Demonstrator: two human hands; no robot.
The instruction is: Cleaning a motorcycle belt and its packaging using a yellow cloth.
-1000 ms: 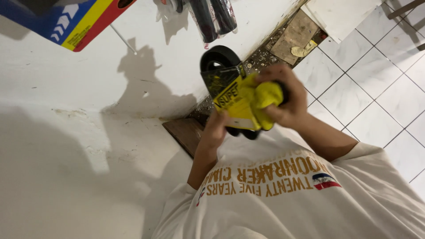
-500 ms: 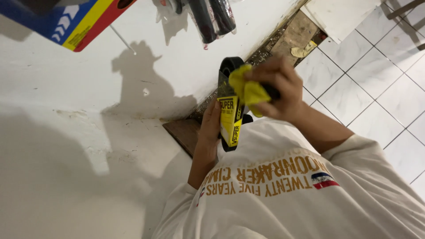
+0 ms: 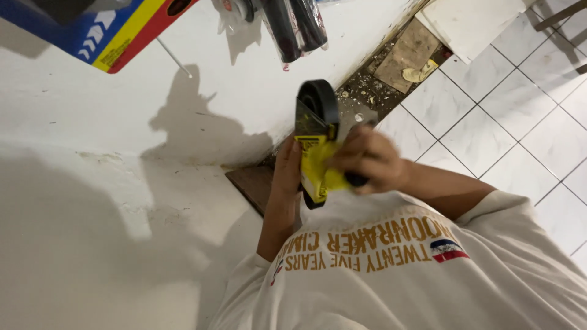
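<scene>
The black ring with its yellow label point(image 3: 317, 137), now turned edge-on at centre frame, is gripped by the closed left hand point(image 3: 286, 183); the yellow wrapper is pinched by the right hand point(image 3: 367, 162).

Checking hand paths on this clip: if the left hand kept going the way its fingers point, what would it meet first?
Probably the white surface: the left hand points up along the black roll with the yellow label, toward it. Depth is unclear.
</scene>
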